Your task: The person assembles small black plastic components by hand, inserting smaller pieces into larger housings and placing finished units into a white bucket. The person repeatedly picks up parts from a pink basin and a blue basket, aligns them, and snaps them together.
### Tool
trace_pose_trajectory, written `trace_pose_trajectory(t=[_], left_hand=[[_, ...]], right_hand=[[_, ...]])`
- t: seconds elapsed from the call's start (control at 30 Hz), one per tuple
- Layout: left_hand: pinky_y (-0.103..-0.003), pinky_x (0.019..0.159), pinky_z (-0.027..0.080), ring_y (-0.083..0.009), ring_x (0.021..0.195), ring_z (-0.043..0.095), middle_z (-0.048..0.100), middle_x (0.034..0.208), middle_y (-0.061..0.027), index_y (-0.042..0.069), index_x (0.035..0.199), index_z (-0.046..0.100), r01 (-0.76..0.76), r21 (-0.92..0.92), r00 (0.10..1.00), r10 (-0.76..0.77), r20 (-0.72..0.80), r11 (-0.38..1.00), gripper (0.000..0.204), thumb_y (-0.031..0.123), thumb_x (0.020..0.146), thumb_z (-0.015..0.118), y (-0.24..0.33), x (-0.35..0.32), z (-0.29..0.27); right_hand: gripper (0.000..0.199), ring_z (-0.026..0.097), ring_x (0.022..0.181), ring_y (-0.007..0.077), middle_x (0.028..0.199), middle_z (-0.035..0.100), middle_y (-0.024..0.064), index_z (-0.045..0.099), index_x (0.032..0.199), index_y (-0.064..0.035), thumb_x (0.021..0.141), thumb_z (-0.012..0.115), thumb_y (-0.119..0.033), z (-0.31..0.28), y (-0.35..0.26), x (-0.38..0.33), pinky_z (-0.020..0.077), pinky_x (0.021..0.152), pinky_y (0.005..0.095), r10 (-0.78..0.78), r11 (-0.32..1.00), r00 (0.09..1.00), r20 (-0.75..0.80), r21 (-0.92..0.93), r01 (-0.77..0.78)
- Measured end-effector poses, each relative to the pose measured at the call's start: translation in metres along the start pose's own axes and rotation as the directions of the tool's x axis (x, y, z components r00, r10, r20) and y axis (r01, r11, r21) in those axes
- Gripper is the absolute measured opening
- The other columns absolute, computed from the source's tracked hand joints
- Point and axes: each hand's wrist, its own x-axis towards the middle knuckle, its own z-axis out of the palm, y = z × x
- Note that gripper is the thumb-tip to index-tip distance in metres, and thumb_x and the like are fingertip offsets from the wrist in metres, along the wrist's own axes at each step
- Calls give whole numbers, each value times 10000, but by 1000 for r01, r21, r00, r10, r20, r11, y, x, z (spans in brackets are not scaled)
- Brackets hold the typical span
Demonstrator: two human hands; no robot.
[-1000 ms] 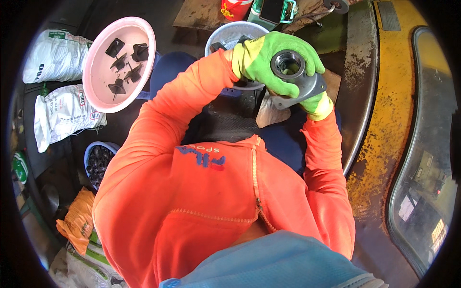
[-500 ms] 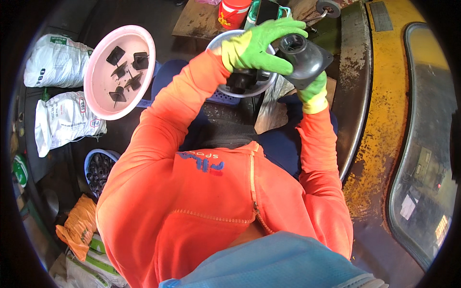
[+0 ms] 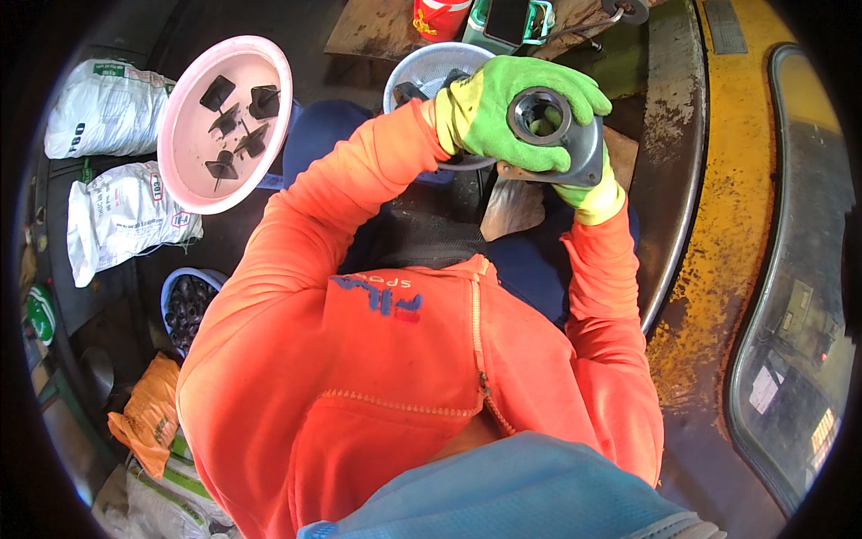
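Observation:
Both hands wear green gloves with yellow-green cuffs. My left hand (image 3: 503, 112) curls over a black hollow part (image 3: 585, 156) with a round collar and a flat, square-cornered flange. Its fingers wrap round the collar, whose open hole faces up. Under the flange, my right hand (image 3: 594, 192) supports the part from below; most of its fingers are hidden behind it. Just behind my left hand stands a pale mesh basket (image 3: 422, 65) with black pieces in it, partly covered by the glove.
A pink basin (image 3: 172, 171) with several black square-flanged pieces (image 3: 216, 92) stands at the left, near white sacks (image 3: 108, 112). Lower left are a blue basin of black parts (image 3: 187, 310) and an orange bag (image 3: 148, 413). A rusty yellow machine (image 3: 718, 269) borders the right; a red container (image 3: 440, 18) stands behind.
The black part has turned in my hands, so its collar now faces up more squarely. My left hand has moved slightly right and down and wraps closer round the collar.

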Motion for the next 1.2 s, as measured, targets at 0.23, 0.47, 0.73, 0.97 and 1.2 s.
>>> trace_pose_trajectory(t=[0.23, 0.47, 0.73, 0.97, 1.2], left_hand=[[-442, 952, 462, -362, 1157, 565, 652, 1146, -141, 52, 1030, 642, 31, -105, 972, -5, 236, 994, 430, 154, 650, 814, 5, 2, -5], [-470, 988, 416, -368, 1144, 566, 671, 1096, -151, 36, 984, 650, 98, -438, 891, 118, 439, 894, 455, 250, 632, 844, -2, 6, 5], [-458, 1036, 400, -326, 1220, 523, 610, 1230, -164, 40, 1046, 650, 0, 117, 992, -15, 122, 993, 442, 177, 655, 802, 17, 10, -53], [-399, 1057, 402, -269, 1260, 483, 474, 1401, -117, 12, 1421, 377, 280, -30, 951, -281, -127, 960, 843, 196, 713, 798, -2, -1, -46], [-396, 924, 510, -275, 1026, 633, 628, 1162, -176, -10, 1350, 466, 330, -942, 659, -699, 278, -64, 559, 384, 956, 520, -33, -16, -18]], right_hand=[[586, 571, 1123, 193, 1221, 592, 70, 541, 1273, -76, 765, 788, -233, -4, 28, -20, 482, 931, 339, -105, 990, 966, 238, -64, 123], [500, 540, 1168, 189, 1283, 555, 77, 505, 1320, -75, 865, 655, -217, 22, 44, -31, 450, 979, 311, 132, 970, 964, 231, 171, -174], [522, 589, 628, 114, 920, 651, 50, 548, 1225, -72, 939, 487, -504, 13, 25, 9, 407, 485, 196, 558, 390, 818, 138, 826, -406], [251, 331, 445, 26, 681, 536, -34, 601, 1089, -24, 890, 601, -177, -1, 10, 22, 218, 411, 196, 507, 407, 861, -47, 893, -190], [359, 589, 767, 102, 950, 642, 60, 611, 1130, -4, 823, 726, -150, 3, 17, 28, 481, 663, 248, 443, 684, 864, -240, 713, -153]])
